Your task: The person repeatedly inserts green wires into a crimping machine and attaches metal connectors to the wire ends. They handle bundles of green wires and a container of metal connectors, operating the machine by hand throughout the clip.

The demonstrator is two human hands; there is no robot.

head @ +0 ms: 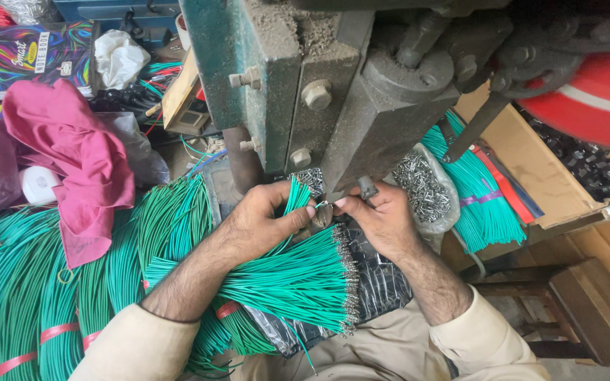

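The red wheel [594,95] at two o'clock is smeared by motion and cut by the right edge. The press machine [333,85] runs off the top edge, so its upper body is unseen. Where the left hand [266,224] and right hand [379,219] meet, the wire tip [321,204] is too small to tell how it is pinched. The green wire bundles [30,296] at eight o'clock run off the left and bottom edges, and a pink cloth [72,162] covers part of them.

You had soft, even daylight and sharp focus; only the spinning red metal wheel [594,99] was motion-blurred.
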